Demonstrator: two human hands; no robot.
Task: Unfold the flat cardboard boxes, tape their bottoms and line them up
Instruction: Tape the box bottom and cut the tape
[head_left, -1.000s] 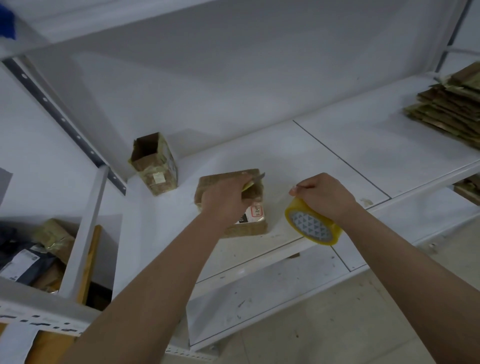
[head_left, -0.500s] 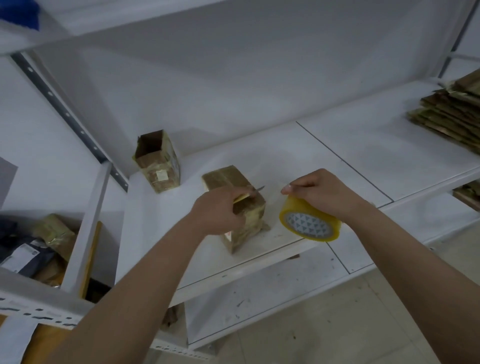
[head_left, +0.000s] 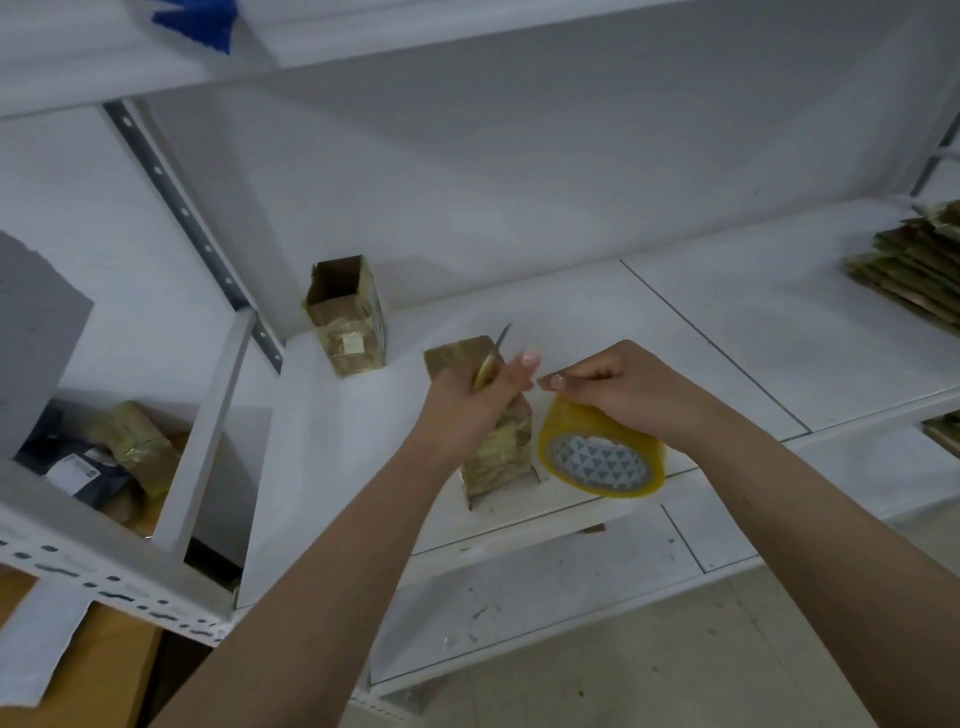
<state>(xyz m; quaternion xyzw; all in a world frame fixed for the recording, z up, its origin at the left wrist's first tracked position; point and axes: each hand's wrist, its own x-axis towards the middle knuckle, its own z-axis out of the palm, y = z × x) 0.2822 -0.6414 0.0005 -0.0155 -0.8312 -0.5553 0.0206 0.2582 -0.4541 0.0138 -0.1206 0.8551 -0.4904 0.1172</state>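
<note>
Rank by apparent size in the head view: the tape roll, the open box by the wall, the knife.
1. open box, though it stands farther from the camera
2. tape roll, nearly alike, so unsure
3. knife, mostly hidden

The stack of flat boxes (head_left: 919, 270) is cut off by the right edge.

Crumpled brown cardboard box (head_left: 496, 452), glossy yellowish tape roll (head_left: 602, 451) (plastic, perhaps), matt white shelf (head_left: 727, 332)

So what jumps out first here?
Two hands meet over a white shelf: the left hand grips a small box and a cutter, the right hand holds a yellow tape roll. A finished box stands behind, flat boxes far right.
</note>
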